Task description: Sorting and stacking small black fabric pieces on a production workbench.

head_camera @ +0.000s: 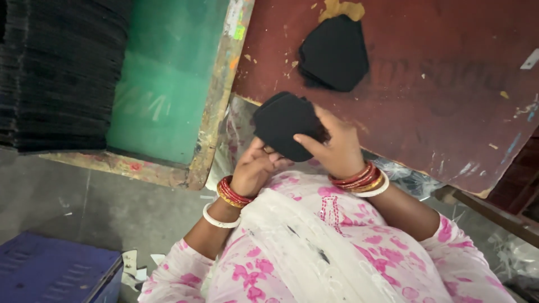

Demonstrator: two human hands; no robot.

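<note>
- The left hand (255, 168) and right hand (334, 147) both pinch a small stack of black fabric pieces (283, 130), held near the edge of the brown table (449, 95);
- the stack looks soft, light, floppy; best gripped by its edges;
- another black pile (334, 53) lies apart on the table.

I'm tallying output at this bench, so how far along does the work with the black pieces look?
A small stack of black pieces already lies on the brown board. Both the left hand and the right hand hold another black piece now. A tall pile of dark sheets sits at the far left, untouched; whether it is the same material is unclear.
</note>
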